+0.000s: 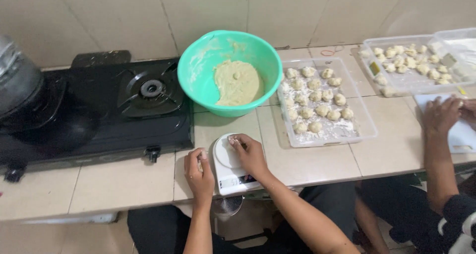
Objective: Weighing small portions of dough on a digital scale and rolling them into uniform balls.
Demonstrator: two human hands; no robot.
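Note:
A small white kitchen scale point(229, 165) sits at the tiled counter's front edge. My right hand point(249, 155) rests on its round platform, fingertips pinching a small bit of dough. Just left of the scale, my left hand point(199, 176) is closed around another small piece of dough. Behind the scale stands a green bowl point(198, 60) with pale yellow dough point(237, 82) in it. To the right of the bowl, a clear plastic tray point(364, 126) holds several floured dough balls point(317, 96).
A black gas stove point(99, 110) fills the counter's left side, with a dark pot point(17, 85) at its far left. A second clear tray point(401, 83) of dough balls stands at the back right. Another person's hands point(446, 115) work on a white board point(463, 135) at the right.

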